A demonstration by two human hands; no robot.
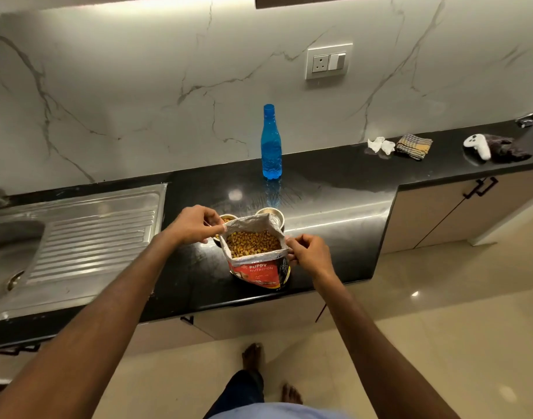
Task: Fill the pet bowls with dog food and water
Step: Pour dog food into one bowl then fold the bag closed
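Foil-lined and red-fronted, the puppy food bag (254, 258) stood upright near the front edge of the black countertop (334, 207), its mouth spread wide and kibble showing almost to the brim; the left hand (192, 226) pinched the bag's far-left top corner between thumb and fingers, and the right hand (307, 254) pinched the near-right rim, the remaining fingers curled in. Just behind the bag sat two steel pet bowls, both partly hidden by it; the left bowl (226, 219) showed kibble inside (how full it was could not be told from the sliver visible), while the right bowl (272, 213) showed only bare metal on the part in view. The blue water bottle (271, 143) stood upright further back, near the marble wall, capped and well apart from the hands; it looked well filled.

By this reading, the food half of the task was done or nearly so, and the hands seemed to be handling the bag's mouth, whether to close it or pour more could not be told; the water half appeared not yet begun, with the bottle still to be opened and the right bowl to be filled.
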